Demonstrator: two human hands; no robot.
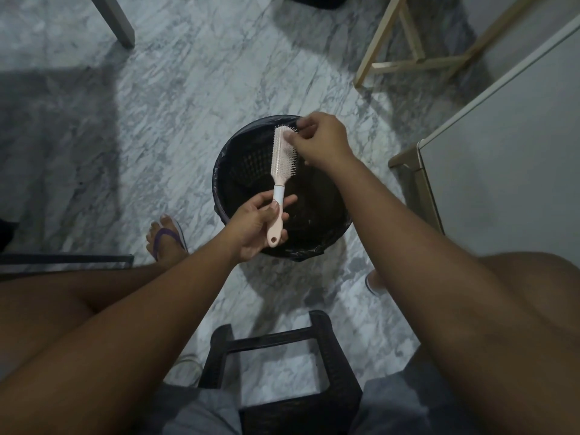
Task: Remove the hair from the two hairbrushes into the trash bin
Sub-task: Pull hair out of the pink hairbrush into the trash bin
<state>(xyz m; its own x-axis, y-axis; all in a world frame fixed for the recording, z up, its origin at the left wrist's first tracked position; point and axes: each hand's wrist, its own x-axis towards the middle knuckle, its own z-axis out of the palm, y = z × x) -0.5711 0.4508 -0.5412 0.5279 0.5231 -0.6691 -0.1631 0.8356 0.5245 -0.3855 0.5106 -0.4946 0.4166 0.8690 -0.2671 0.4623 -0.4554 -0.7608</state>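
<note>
Black-lined trash bin, hairbrush held above

— Do we find any word, brand or number to read here?
— No, we find none. The hairbrush shows us no lettering that we can make out, and neither does the trash bin.
— So we have nothing legible to report?
— Nothing we can read.
</note>
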